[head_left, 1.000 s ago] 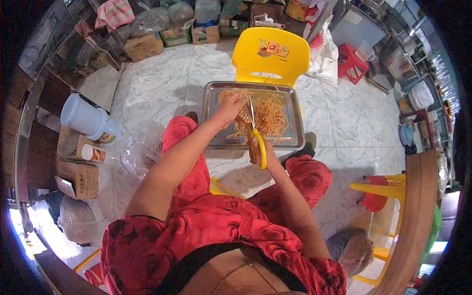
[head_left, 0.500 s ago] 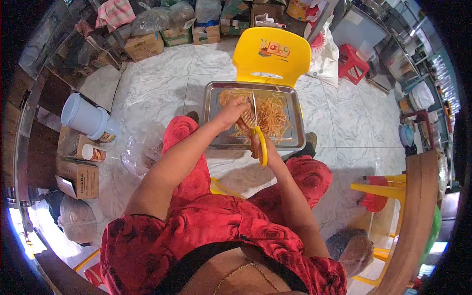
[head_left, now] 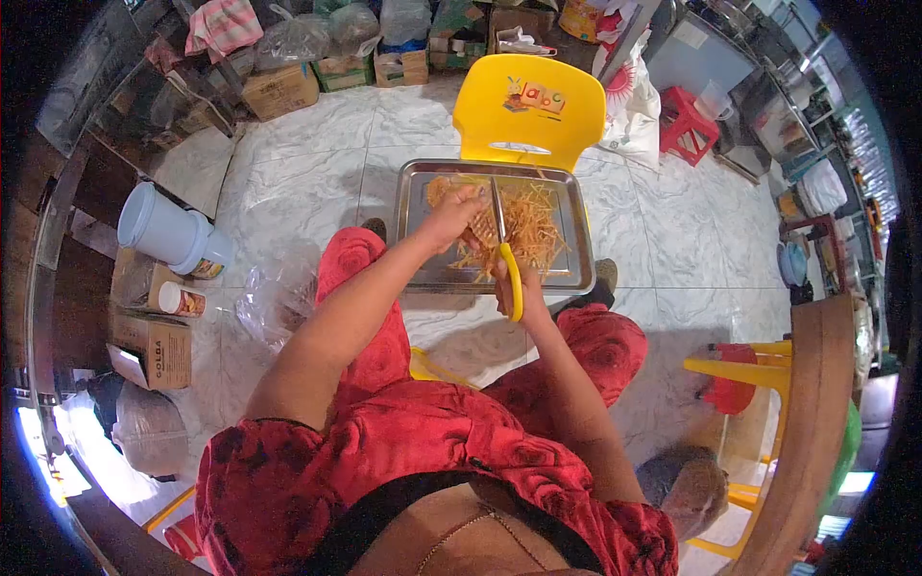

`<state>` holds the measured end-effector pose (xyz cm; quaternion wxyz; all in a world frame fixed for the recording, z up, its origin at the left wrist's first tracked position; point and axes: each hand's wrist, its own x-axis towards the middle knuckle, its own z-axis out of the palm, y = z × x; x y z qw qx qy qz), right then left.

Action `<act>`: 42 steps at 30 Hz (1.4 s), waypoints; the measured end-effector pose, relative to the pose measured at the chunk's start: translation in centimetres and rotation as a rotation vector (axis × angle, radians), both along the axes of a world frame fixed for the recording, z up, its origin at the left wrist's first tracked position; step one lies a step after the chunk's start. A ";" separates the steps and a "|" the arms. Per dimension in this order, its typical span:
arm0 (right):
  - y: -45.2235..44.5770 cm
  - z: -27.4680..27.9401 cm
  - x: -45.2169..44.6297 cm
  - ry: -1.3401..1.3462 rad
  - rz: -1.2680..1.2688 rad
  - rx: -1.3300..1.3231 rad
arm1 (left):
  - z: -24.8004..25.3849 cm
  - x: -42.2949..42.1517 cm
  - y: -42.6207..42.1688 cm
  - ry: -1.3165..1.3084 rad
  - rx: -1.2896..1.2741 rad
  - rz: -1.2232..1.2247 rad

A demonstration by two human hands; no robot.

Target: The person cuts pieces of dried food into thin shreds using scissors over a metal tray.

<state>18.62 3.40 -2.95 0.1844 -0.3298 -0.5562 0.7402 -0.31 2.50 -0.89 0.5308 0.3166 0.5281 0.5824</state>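
Observation:
Over a metal tray [head_left: 411, 202], my left hand [head_left: 449, 221] pinches a flat, brown, ridged food piece [head_left: 484, 228] whose exact kind I cannot make out. My right hand [head_left: 524, 290] is closed around the yellow handles of a pair of scissors [head_left: 514, 274]. Their blades point away from me and lie along the right side of the ridged piece. Thin golden-brown strips [head_left: 538, 226] are heaped in the tray, mostly right of the blades. Another brown piece [head_left: 438, 186] shows just beyond my left hand.
The tray rests on a yellow chair [head_left: 528, 86] in front of me. To the left stand a pale bucket [head_left: 154, 223], a cardboard box [head_left: 158, 353] and a clear plastic bag [head_left: 274, 302]. A wooden table edge [head_left: 816, 384] and a yellow stool [head_left: 740, 370] are at right.
The scissors and my right hand have shifted very slightly, and the blades look a little closer together. My left hand stays in nearly the same place on the ridged piece.

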 end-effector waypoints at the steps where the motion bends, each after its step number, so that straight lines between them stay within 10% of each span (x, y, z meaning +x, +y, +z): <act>1: -0.2 0.4 -0.1 0.021 -0.014 0.017 | 0.1 -0.2 0.1 0.008 0.009 0.078; 17: -0.1 -0.7 0.9 -0.008 0.303 0.309 | 1.7 -3.5 -0.2 0.033 0.085 0.265; 42: -1.2 1.3 0.8 -0.081 0.047 0.158 | 0.3 -2.6 0.3 0.102 0.085 0.223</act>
